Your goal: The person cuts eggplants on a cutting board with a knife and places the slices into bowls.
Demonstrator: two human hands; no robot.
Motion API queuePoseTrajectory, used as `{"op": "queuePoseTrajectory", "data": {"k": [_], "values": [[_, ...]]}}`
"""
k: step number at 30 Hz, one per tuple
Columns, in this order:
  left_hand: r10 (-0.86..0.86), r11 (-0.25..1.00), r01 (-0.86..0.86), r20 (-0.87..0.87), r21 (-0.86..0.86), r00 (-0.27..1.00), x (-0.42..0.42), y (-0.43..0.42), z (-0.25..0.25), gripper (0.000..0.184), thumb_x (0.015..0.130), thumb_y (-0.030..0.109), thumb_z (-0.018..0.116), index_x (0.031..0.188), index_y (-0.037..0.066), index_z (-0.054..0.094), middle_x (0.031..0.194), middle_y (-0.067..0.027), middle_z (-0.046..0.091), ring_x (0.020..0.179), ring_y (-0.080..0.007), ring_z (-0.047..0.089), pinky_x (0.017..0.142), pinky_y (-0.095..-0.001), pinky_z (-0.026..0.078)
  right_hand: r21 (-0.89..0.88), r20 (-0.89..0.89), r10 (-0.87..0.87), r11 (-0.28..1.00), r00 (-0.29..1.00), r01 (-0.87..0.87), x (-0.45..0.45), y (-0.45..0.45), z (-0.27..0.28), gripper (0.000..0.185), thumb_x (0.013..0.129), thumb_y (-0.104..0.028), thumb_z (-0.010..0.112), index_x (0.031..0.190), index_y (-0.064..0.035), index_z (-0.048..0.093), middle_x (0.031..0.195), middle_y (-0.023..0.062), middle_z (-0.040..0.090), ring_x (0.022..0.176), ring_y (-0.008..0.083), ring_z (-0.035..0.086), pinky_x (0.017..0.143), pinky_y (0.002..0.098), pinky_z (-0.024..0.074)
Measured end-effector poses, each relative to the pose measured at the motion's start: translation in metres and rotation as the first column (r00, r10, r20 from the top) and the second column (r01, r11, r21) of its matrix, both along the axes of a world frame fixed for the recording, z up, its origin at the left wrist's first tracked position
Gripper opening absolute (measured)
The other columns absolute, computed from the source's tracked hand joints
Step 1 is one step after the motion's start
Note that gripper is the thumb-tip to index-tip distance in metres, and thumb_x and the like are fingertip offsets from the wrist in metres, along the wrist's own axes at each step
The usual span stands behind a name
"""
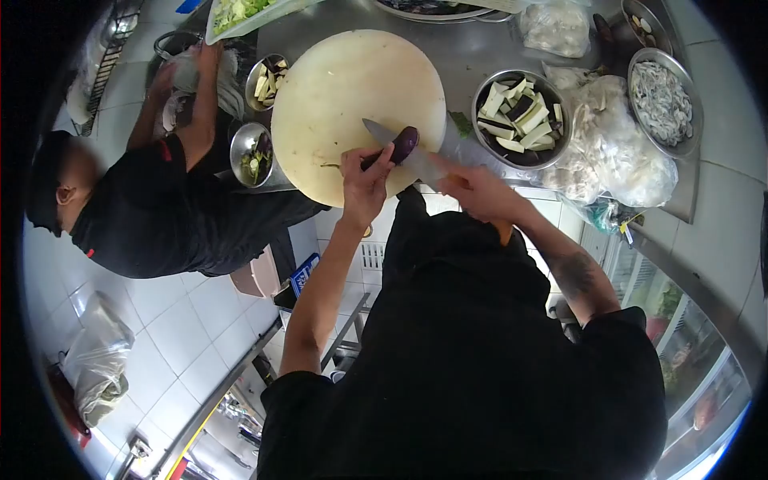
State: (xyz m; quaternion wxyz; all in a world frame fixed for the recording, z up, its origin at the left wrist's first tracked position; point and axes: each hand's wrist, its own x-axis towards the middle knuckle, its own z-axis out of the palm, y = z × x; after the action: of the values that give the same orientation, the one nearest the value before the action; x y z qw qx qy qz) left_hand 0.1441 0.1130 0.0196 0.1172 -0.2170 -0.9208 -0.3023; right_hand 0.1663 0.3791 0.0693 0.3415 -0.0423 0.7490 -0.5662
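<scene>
My left hand [364, 184] is closed on a dark purple eggplant [406, 141], held over the near part of the round cutting board [352, 88]. In my right hand [482, 194] is a kitchen knife [424, 168] with an orange handle. Its blade slants up and left, passing behind the eggplant, with the tip showing above the board. I cannot tell whether the blade touches the eggplant. A thin stem piece [330, 166] lies on the board left of my hand.
Right of the board stands a bowl of cut eggplant [520, 120], beside bulging plastic bags [608, 144] and a bowl of pale strips [661, 104]. Left are two small metal bowls [268, 82] [252, 156]. A co-worker [176, 200] reaches toward the counter at left.
</scene>
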Motion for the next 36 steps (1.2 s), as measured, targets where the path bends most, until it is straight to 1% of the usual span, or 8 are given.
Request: {"op": "queuePoseTrajectory", "data": {"k": [2, 5, 12, 19, 28, 30, 34, 36], "values": [[0.011, 0.989, -0.049, 0.26, 0.14, 0.965, 0.004, 0.001, 0.011, 0.039, 0.083, 0.006, 0.076, 0.12, 0.017, 0.075, 0.106, -0.0075, 0.062, 0.104, -0.0292, 0.053, 0.09, -0.0423, 0.048, 0.008, 0.079, 0.026, 1.0, 0.997, -0.026, -0.006, 0.02, 0.008, 0.047, 0.102, -0.027, 0.056, 0.146, -0.0111, 0.051, 0.068, 0.0063, 0.063, 0.047, 0.0135, 0.055, 0.047, 0.0305, 0.0488], [-0.017, 0.993, 0.036, 0.163, -0.115, 0.986, 0.003, -0.025, 0.031, 0.039, 0.082, 0.006, 0.077, 0.12, 0.016, 0.075, 0.11, -0.0075, 0.063, 0.111, -0.0295, 0.053, 0.089, -0.0406, 0.051, 0.006, 0.11, -0.019, 1.0, 0.994, 0.019, -0.009, 0.045, 0.015, 0.04, 0.102, -0.027, 0.058, 0.138, -0.0098, 0.059, 0.062, 0.0027, 0.059, 0.046, 0.01, 0.053, 0.046, 0.0284, 0.047], [-0.024, 0.989, 0.007, 0.11, 0.149, 0.994, 0.015, -0.034, 0.011, 0.035, 0.077, -0.002, 0.08, 0.109, 0.011, 0.078, 0.099, -0.0061, 0.068, 0.083, -0.0204, 0.068, 0.068, -0.0312, 0.058, -0.001, 0.089, -0.058, 0.998, 0.994, 0.059, -0.01, 0.031, 0.006, 0.04, 0.1, -0.023, 0.059, 0.135, -0.0035, 0.06, 0.06, 0.0026, 0.055, 0.043, 0.0107, 0.054, 0.043, 0.028, 0.0443], [0.048, 0.995, -0.058, 0.117, 0.083, 0.992, 0.018, -0.034, 0.011, 0.031, 0.077, 0.0, 0.08, 0.107, 0.006, 0.077, 0.099, -0.0097, 0.071, 0.087, -0.0236, 0.07, 0.076, -0.0319, 0.058, 0.056, -0.02, -0.028, 0.998, 0.999, 0.029, -0.024, 0.012, -0.005, 0.046, 0.098, -0.022, 0.06, 0.139, -0.0032, 0.056, 0.06, 0.0064, 0.058, 0.042, 0.0141, 0.055, 0.043, 0.0312, 0.0453], [0.077, 0.993, -0.081, 0.045, 0.088, 0.996, 0.017, -0.029, 0.015, 0.022, 0.075, 0.001, 0.081, 0.095, 0.003, 0.075, 0.091, -0.0099, 0.071, 0.085, -0.0273, 0.069, 0.074, -0.0353, 0.057, 0.01, 0.119, 0.078, 0.997, 0.99, -0.079, -0.013, -0.007, -0.01, 0.041, 0.102, -0.023, 0.057, 0.14, -0.0073, 0.056, 0.061, 0.0014, 0.054, 0.043, 0.0085, 0.05, 0.039, 0.0276, 0.0428], [0.129, 0.987, -0.136, 0.077, 0.089, 0.989, 0.021, -0.028, 0.015, 0.019, 0.076, 0.001, 0.081, 0.094, 0.003, 0.075, 0.09, -0.0099, 0.071, 0.082, -0.0263, 0.069, 0.071, -0.035, 0.057, -0.05, 0.07, 0.019, 0.999, 0.997, -0.016, -0.015, -0.022, -0.011, 0.026, 0.101, -0.026, 0.059, 0.102, 0.0, 0.061, 0.057, 0.005, 0.057, 0.039, 0.0139, 0.052, 0.039, 0.0321, 0.0426], [0.139, 0.98, -0.142, 0.034, 0.14, 0.99, 0.026, -0.024, 0.012, 0.017, 0.076, 0.002, 0.082, 0.092, 0.003, 0.075, 0.089, -0.0097, 0.071, 0.08, -0.0255, 0.069, 0.069, -0.0348, 0.057, -0.059, 0.072, 0.048, 0.997, 0.996, -0.044, -0.016, -0.026, -0.013, 0.025, 0.101, -0.024, 0.057, 0.101, 0.0002, 0.061, 0.059, 0.0064, 0.058, 0.039, 0.0145, 0.053, 0.039, 0.0327, 0.0423], [0.161, 0.971, -0.175, 0.096, 0.165, 0.982, 0.029, -0.025, 0.011, 0.017, 0.077, 0.0, 0.08, 0.093, 0.004, 0.075, 0.089, -0.0093, 0.07, 0.079, -0.0251, 0.068, 0.068, -0.0347, 0.057, 0.002, 0.089, 0.098, 0.995, 0.991, -0.098, -0.021, -0.032, -0.015, 0.038, 0.102, -0.027, 0.059, 0.132, -0.0039, 0.058, 0.059, 0.0044, 0.055, 0.039, 0.0112, 0.049, 0.038, 0.0297, 0.0405]]}}
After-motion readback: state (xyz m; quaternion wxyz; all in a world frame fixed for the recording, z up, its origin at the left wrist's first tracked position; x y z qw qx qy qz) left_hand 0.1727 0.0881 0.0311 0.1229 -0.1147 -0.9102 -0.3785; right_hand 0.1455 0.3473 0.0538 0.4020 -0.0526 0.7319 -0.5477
